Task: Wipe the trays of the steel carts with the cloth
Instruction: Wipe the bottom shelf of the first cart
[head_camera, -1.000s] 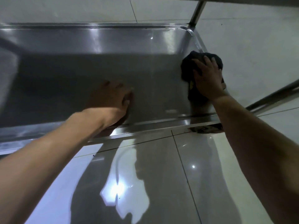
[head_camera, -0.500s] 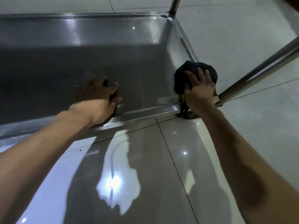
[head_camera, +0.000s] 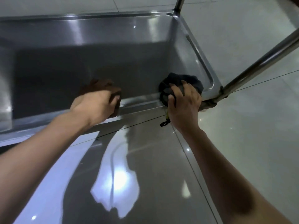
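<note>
A glossy tiled floor (head_camera: 242, 143) lies under the steel tray (head_camera: 97, 54). The left hand (head_camera: 97, 105) is hooked over the near rim, fingers curled. The cloth (head_camera: 181, 84) is gripped beneath the right hand's (head_camera: 182, 104) fingers; its dangling loop could be snagged on the rim.

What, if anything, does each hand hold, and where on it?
The right hand grips the bunched dark cloth from above, at the tray's near right corner. The left hand curls over the tray's near rim.
</note>
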Demonstrator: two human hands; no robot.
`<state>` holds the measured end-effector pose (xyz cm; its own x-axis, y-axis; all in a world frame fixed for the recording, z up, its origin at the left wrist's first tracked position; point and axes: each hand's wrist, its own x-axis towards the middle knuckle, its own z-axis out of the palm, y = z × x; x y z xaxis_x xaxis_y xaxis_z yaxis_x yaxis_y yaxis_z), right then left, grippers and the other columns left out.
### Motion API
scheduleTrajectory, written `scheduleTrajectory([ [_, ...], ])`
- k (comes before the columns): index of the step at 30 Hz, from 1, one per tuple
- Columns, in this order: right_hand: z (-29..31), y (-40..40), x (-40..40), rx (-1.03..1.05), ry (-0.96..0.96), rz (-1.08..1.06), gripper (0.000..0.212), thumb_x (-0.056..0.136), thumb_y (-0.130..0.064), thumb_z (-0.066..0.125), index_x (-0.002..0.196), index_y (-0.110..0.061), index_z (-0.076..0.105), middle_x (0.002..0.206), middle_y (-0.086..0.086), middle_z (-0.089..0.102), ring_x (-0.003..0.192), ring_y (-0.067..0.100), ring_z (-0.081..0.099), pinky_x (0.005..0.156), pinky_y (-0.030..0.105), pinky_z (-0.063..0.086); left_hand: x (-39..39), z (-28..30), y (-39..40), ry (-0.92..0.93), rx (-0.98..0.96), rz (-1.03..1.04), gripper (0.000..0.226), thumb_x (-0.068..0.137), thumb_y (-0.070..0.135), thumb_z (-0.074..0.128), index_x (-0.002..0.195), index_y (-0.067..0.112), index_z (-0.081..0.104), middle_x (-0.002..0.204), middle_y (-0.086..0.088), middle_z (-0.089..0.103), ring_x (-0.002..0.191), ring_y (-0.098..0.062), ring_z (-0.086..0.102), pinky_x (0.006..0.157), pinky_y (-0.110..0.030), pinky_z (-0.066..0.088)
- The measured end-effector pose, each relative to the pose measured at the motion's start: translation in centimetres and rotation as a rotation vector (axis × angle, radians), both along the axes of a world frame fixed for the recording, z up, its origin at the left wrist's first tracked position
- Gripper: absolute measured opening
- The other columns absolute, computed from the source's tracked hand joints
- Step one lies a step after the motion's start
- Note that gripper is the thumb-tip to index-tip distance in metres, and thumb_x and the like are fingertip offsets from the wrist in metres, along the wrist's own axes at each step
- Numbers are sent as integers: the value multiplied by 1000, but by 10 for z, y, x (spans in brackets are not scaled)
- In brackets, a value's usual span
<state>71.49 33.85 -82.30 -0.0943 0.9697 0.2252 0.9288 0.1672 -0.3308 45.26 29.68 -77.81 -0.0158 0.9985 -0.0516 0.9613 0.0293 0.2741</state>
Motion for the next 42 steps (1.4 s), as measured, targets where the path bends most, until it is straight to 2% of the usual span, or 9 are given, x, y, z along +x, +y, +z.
scheduleTrajectory([
  [2, -3, -16, -27, 24, 6, 72, 39, 100, -26, 51, 137, -16, 57, 151, 16, 41, 141, 34, 35, 115, 55, 21, -20, 5, -26, 34, -22, 39, 26, 99, 43, 45, 121, 40, 60, 127, 8, 58, 111, -31, 58, 85, -38, 47],
  [5, -6, -38, -71, 83, 26, 150, 36, 97, -21, 58, 132, -13, 63, 147, 19, 46, 138, 37, 40, 113, 57, 26, -54, 7, -54, 94, -22, 88, 29, 100, 42, 46, 124, 39, 63, 125, -1, 65, 106, -37, 61, 81, -42, 49],
  [7, -6, -53, -103, 133, 45, 170, 34, 95, -20, 59, 128, -12, 67, 143, 21, 51, 135, 40, 44, 110, 59, 29, -75, 4, -69, 125, 4, 116, 29, 100, 41, 48, 122, 36, 65, 123, -1, 65, 104, -37, 61, 79, -41, 46],
  [15, -4, -100, -220, 51, -64, 266, 44, 96, -37, 34, 131, -30, 60, 152, 10, 43, 141, 31, 34, 112, 53, 26, -147, -10, -119, 133, 122, 209, 22, 96, 37, 50, 102, 27, 68, 108, -2, 67, 103, -35, 57, 79, -39, 37],
  [20, -13, -132, -283, 117, -53, 303, 40, 94, -33, 41, 126, -28, 64, 149, 11, 48, 138, 33, 40, 108, 54, 30, -202, -8, -163, 152, 87, 255, 26, 96, 39, 45, 110, 28, 66, 117, -1, 63, 111, -34, 54, 86, -42, 42],
  [24, -13, -158, -332, 135, -54, 355, 36, 94, -34, 43, 122, -31, 65, 145, 9, 53, 131, 32, 47, 104, 51, 32, -229, -5, -202, 125, 127, 260, 28, 98, 32, 51, 117, 21, 67, 123, -4, 61, 114, -34, 52, 90, -45, 41],
  [31, -5, -193, -408, 16, -173, 517, 42, 93, -43, 37, 132, -36, 51, 148, 6, 46, 132, 30, 38, 106, 54, 28, -262, -4, -253, 177, 54, 384, 36, 95, 31, 50, 126, 21, 64, 134, -3, 58, 125, -30, 47, 98, -46, 42],
  [37, -5, -190, -398, 52, -253, 640, 45, 97, -49, 44, 140, -39, 42, 154, 2, 38, 134, 26, 35, 104, 48, 31, -262, -5, -267, 229, -16, 429, 36, 96, 36, 48, 126, 22, 62, 137, -4, 55, 128, -28, 44, 99, -46, 42],
  [42, -6, -182, -330, 174, -221, 634, 42, 98, -36, 48, 138, -26, 54, 150, 10, 45, 134, 33, 44, 107, 48, 35, -252, -7, -267, 267, -13, 417, 38, 96, 39, 47, 126, 22, 61, 136, -3, 54, 126, -29, 45, 100, -46, 36],
])
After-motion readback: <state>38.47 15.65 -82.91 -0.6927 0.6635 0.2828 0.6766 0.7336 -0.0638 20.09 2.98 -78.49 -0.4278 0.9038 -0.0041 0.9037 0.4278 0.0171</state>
